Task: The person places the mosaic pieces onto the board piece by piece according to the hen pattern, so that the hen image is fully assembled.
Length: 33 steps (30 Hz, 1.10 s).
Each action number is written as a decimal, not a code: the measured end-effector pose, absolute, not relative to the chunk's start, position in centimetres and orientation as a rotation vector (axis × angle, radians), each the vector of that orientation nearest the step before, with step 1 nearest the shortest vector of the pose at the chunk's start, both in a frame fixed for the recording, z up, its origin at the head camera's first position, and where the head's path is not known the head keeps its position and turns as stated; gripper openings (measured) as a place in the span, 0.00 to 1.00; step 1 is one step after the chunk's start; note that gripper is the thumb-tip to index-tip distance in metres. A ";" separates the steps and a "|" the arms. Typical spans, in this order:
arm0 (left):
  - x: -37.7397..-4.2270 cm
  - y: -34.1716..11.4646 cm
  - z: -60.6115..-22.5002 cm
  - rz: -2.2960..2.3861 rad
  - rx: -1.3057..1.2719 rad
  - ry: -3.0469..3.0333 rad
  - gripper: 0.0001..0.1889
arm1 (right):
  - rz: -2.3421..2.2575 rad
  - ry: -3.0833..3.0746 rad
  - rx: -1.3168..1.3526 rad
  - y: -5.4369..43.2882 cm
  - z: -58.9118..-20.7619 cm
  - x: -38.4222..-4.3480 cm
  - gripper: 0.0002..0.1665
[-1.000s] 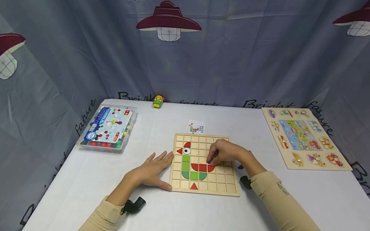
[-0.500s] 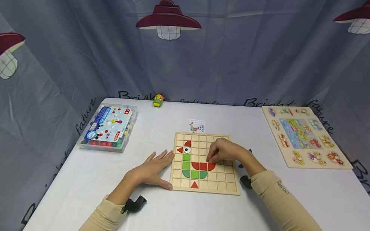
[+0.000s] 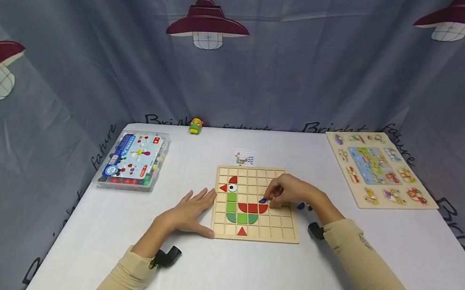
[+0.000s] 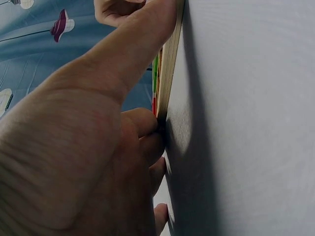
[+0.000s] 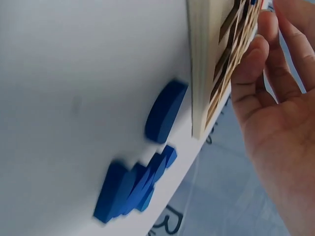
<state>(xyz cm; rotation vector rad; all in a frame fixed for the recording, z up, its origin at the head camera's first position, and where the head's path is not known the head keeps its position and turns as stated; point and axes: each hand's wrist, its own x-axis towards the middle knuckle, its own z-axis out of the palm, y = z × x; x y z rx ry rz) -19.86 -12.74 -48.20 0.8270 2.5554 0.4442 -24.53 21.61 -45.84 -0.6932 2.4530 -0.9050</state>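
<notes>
A wooden grid board (image 3: pixel 272 233) lies on the table, bearing red, green and eye-marked pieces in a bird-like shape. Above the red row sits a dark blue piece (image 3: pixel 262 200) on the grid. Just right of it is my right hand (image 3: pixel 291 191), its fingertips bent and close to the piece but seemingly not around it. My left hand (image 3: pixel 192 214) rests with spread fingers against the board's left edge; the left wrist view shows its thumb (image 4: pixel 142 39) along that edge. Loose blue pieces (image 5: pixel 167 113) lie right of the board in the right wrist view.
A small pattern card (image 3: pixel 243 157) lies behind the board. At the left is a clear plastic case (image 3: pixel 137 158) with coloured balls. A picture puzzle board (image 3: pixel 342 168) lies at the back right, and a small toy figure (image 3: pixel 195 126) stands at the back edge.
The blue piece, earlier under my right fingers, now shows on the grid. My right hand has drawn slightly right, away from it. The left hand stays against the board; the view shifts slightly.
</notes>
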 end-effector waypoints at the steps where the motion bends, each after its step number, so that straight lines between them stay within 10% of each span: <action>1: -19.9 -12.8 -48.2 0.447 0.826 2.554 0.61 | -0.906 2.453 -0.689 22.0 -45.9 -24.4 0.11; 33: -19.8 -12.9 -48.5 0.471 0.828 2.552 0.61 | -0.864 2.577 -0.526 27.5 -46.3 -22.1 0.14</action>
